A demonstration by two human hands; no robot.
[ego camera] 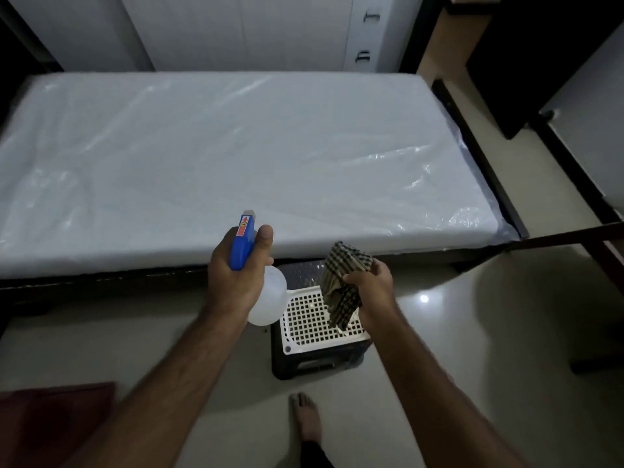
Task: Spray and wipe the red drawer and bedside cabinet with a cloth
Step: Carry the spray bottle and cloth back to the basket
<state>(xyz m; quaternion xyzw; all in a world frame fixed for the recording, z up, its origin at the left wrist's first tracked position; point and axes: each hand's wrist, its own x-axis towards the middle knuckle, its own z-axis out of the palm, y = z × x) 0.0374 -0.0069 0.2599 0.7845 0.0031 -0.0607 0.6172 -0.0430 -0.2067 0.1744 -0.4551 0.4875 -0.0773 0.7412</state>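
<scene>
- The checked cloth (341, 288) hangs bunched from the right hand (371, 285), whose fingers are clamped around it, above a white perforated stool (314, 327).
- The spray bottle (266, 298), with a blue head and a white body, is gripped by the left hand (233, 278), thumb up beside the head.
- A dark red surface (54, 420) lies at the lower left, well apart from both hands.
- Behind is a plastic-wrapped mattress (236, 157); a bare foot (305, 417) stands on the floor.
</scene>
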